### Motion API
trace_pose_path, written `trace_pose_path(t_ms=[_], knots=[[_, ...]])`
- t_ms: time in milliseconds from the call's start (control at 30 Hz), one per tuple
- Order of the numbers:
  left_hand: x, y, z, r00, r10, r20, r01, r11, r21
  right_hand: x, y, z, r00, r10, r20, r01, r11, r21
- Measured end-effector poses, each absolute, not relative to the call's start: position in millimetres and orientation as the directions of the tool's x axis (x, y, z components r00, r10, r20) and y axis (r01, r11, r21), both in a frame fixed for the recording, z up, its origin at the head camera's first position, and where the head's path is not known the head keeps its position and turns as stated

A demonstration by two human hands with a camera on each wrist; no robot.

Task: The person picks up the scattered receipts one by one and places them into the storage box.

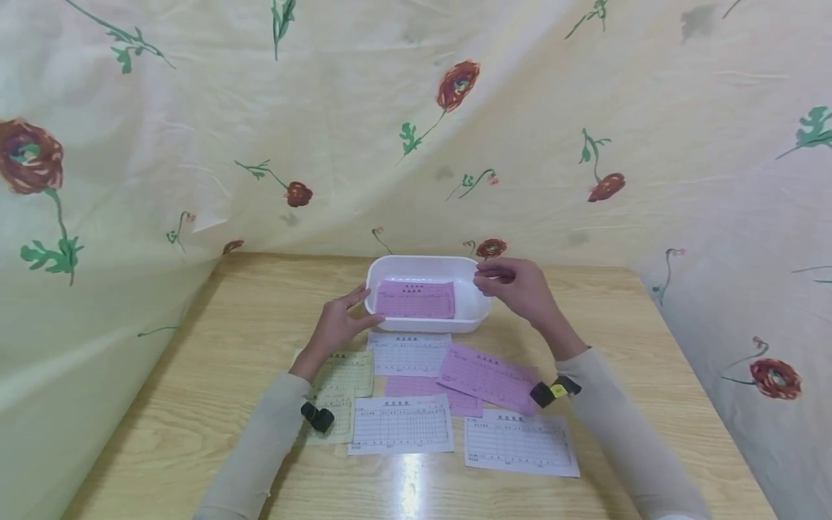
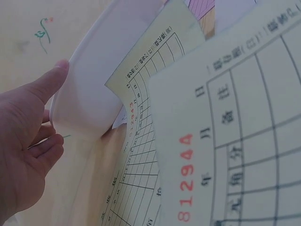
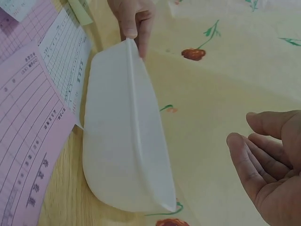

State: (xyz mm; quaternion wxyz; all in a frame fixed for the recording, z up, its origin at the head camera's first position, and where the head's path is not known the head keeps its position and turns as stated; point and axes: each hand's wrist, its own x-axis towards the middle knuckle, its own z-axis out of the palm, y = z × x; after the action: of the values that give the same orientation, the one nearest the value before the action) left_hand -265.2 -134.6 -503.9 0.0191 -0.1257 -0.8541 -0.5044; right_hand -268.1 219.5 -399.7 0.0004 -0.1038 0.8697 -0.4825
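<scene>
A white oblong plastic tub (image 1: 425,325) with rounded corners and a thin rim sits at the far middle of the table, close to the cloth backdrop. Inside it lies one pink printed form (image 1: 416,299), flat on the bottom. The left hand (image 1: 338,322) rests against the tub's left end, fingers straight and thumb along the rim, gripping nothing; the left wrist view shows the thumb (image 2: 49,82) pressed to the white wall. The right hand (image 1: 516,284) hovers at the tub's right rim; in the right wrist view its fingers (image 3: 263,157) are loosely curved, apart from the tub and holding nothing.

Just in front of the tub, loose forms are spread on the light wooden table (image 1: 195,404): a white gridded form (image 1: 409,353) nearest the tub, a tilted pink form (image 1: 487,377) beside it overlapping another pink one (image 1: 422,393), two white forms (image 1: 401,425) (image 1: 520,442) nearer the person, and two pale yellow forms (image 1: 344,379) under the left forearm. Both arms wear pale long sleeves (image 1: 617,426) with a small black device at each wrist.

A cream cloth printed with red flowers and green stems (image 1: 455,108) hangs behind and on both sides of the table.
</scene>
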Motion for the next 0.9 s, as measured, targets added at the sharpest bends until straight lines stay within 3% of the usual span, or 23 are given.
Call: trace_pose_path(t_ms=[400, 900], knots=[[-266, -135, -505, -0.966, 0.202, 0.159, 0.238, 0.465, 0.853, -218, 258, -401, -0.988, -0.087, 0.128, -0.155, 0.538, -0.829], [-266, -135, -506, -0.969, 0.198, 0.151, 0.229, 0.467, 0.854, -166, 287, -445, -0.999, -0.031, 0.024, -0.038, 0.624, -0.78]])
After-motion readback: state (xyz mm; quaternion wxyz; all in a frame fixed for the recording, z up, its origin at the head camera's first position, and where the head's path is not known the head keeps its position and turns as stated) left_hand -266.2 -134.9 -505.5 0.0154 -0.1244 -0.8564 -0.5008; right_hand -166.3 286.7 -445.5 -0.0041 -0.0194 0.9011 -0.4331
